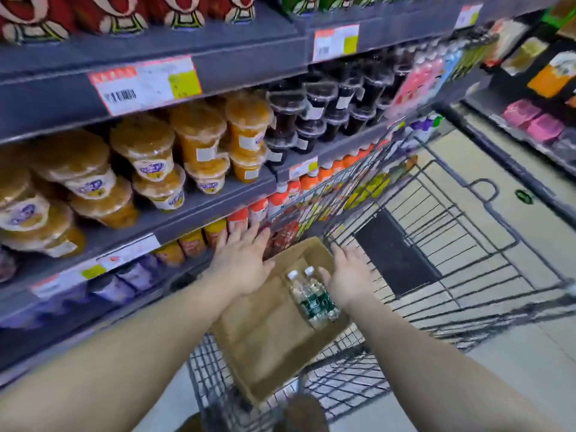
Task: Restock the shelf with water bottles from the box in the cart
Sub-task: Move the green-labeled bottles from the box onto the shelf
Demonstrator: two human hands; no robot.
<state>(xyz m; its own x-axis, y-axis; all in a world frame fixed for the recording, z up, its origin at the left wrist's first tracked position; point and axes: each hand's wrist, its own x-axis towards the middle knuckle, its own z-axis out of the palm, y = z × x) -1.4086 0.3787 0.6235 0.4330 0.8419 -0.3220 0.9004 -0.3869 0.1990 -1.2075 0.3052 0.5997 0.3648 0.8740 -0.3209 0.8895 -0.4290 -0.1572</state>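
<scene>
A brown cardboard box (268,335) sits in the near end of a wire shopping cart (436,260). Two clear water bottles (311,296) with white caps and dark green labels lie side by side against the box's right wall. My left hand (241,260) hovers over the box's left rim, palm down, fingers spread, holding nothing. Just to the right of the bottles, my right hand (347,274) is over the box's right rim, fingers apart and empty. Both forearms reach in from the bottom of the view.
Grey store shelves (202,210) run along the left: orange jelly cups (149,157), dark cups (311,120), and orange-capped drink bottles (280,198) lower down. More shelving with pink packs (530,120) stands at the right. Pale floor (498,182) stretches beyond the cart.
</scene>
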